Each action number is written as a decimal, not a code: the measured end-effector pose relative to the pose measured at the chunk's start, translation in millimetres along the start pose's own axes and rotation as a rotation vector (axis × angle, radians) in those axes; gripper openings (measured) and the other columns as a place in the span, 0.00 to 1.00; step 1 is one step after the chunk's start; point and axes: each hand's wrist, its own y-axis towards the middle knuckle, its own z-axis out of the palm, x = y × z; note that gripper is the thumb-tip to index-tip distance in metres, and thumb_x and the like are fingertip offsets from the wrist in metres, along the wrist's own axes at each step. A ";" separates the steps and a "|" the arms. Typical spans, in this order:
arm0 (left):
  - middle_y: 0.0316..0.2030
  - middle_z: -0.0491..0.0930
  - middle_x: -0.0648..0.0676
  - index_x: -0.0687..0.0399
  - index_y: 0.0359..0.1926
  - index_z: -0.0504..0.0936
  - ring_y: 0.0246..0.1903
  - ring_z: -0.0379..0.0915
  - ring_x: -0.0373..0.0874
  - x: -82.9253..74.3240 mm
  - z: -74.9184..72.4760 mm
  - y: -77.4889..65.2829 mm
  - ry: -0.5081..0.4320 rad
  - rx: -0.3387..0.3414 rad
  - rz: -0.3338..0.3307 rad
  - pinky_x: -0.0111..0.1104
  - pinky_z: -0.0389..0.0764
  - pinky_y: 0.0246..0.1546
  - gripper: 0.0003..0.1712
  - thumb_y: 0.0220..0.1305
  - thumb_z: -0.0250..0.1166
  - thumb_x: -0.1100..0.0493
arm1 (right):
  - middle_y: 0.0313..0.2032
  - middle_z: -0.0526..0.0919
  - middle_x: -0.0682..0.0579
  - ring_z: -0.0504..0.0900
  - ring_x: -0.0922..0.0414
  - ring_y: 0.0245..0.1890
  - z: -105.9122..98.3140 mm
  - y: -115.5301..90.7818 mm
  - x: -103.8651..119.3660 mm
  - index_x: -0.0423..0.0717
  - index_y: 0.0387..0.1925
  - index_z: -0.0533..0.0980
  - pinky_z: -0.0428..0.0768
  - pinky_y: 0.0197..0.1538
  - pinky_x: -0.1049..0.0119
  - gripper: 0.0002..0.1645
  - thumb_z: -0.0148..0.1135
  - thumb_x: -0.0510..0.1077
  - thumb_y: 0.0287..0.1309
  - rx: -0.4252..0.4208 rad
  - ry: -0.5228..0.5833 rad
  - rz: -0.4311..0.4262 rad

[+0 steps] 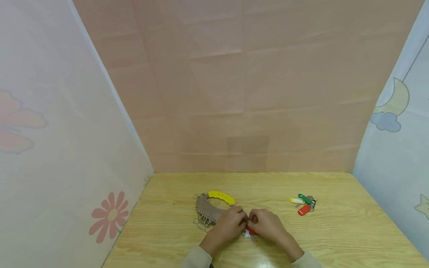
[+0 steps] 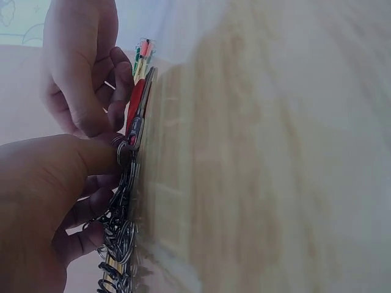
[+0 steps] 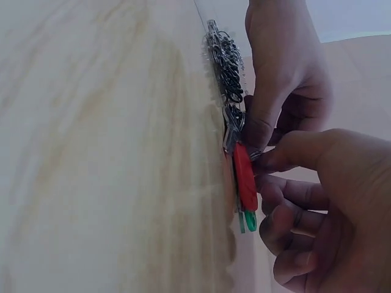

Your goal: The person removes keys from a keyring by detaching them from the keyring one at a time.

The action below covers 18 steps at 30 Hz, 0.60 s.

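In the head view, my left hand (image 1: 229,224) and right hand (image 1: 268,225) meet over the table, fingertips nearly together. A red key tag (image 1: 252,231) and a silver key (image 1: 248,235) show between and below them. My left thumb and fingers pinch small metal rings (image 2: 121,151) beside the key. In the right wrist view, my right thumb and forefinger pinch a small ring at the red tag's end. Left of my hands lies a curved grey-brown key holder (image 1: 207,208) with a yellow strip (image 1: 222,196) and many metal rings along its edge, partly hidden by my left hand.
At right on the wooden table (image 1: 348,230) lies a bunch of keys with a green tag (image 1: 305,198), a yellow tag (image 1: 296,200) and another red tag (image 1: 304,210). A plain backdrop stands behind, and printed sheets (image 1: 67,111) flank both sides.
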 end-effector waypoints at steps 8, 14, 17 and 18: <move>0.37 0.81 0.41 0.45 0.40 0.90 0.38 0.74 0.30 2.2 3.8 1.4 -0.042 0.017 -0.045 0.21 0.77 0.41 0.04 0.73 0.70 0.55 | 0.25 0.81 0.63 0.72 0.68 0.23 1.4 1.9 -3.2 0.56 0.29 0.82 0.71 0.25 0.71 0.09 0.76 0.47 0.60 0.033 0.029 -0.007; 0.37 0.81 0.41 0.46 0.40 0.90 0.38 0.74 0.29 2.7 3.9 2.8 -0.061 0.022 -0.062 0.20 0.77 0.41 0.03 0.72 0.72 0.55 | 0.23 0.78 0.64 0.69 0.68 0.20 4.0 3.6 -3.8 0.56 0.28 0.81 0.67 0.23 0.72 0.10 0.73 0.41 0.62 0.025 0.031 -0.012; 0.37 0.82 0.41 0.46 0.41 0.90 0.37 0.73 0.29 3.7 3.7 2.6 -0.074 0.007 -0.055 0.19 0.76 0.40 0.03 0.72 0.72 0.54 | 0.24 0.79 0.63 0.70 0.68 0.21 2.1 3.3 -3.2 0.55 0.29 0.82 0.69 0.23 0.72 0.08 0.73 0.40 0.62 0.011 0.039 -0.006; 0.37 0.82 0.41 0.46 0.41 0.90 0.36 0.73 0.29 4.2 3.7 2.4 -0.077 0.000 -0.051 0.19 0.76 0.39 0.03 0.71 0.72 0.54 | 0.25 0.80 0.63 0.71 0.68 0.21 1.2 3.2 -3.1 0.54 0.30 0.83 0.69 0.23 0.72 0.07 0.72 0.40 0.62 0.007 0.041 -0.004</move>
